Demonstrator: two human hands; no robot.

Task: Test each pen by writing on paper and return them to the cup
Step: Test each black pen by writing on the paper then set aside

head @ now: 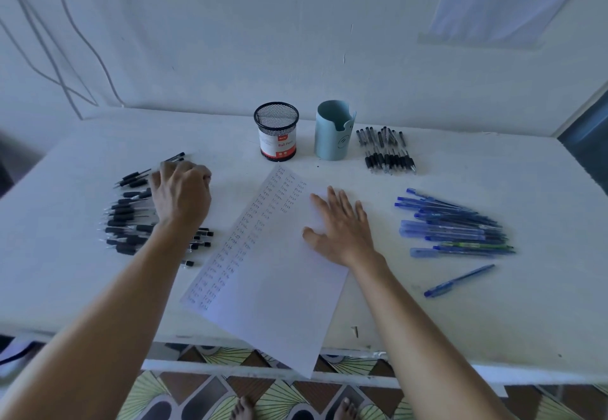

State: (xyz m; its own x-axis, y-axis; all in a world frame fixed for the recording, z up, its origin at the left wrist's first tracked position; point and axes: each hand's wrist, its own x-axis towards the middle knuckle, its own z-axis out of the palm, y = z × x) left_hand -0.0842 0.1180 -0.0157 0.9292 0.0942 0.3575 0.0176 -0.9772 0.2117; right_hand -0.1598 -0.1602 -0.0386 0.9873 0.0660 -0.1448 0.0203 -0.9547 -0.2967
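Two hands out: left hand (181, 192) curls over black pens (128, 214) mid-left, can't tell if it's gripping any; right hand (342, 225) lies flat, fingers spread, on paper (263, 288) overhanging the table (460, 321) at bottom centre. Mesh cup (276, 131) sits upper centre.

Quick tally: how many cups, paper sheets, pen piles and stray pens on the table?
Cups: 2 (black mesh cup, light blue plastic cup)
White paper sheets: 1
Pen piles: 3 (black pens at left, black pens at rear right, blue pens at right)
Stray blue pens: 1
Total: 7

Your left hand (181, 194) reaches forward, fingers curled down, grip unclear; your right hand (340, 227) lies flat, fingers spread.
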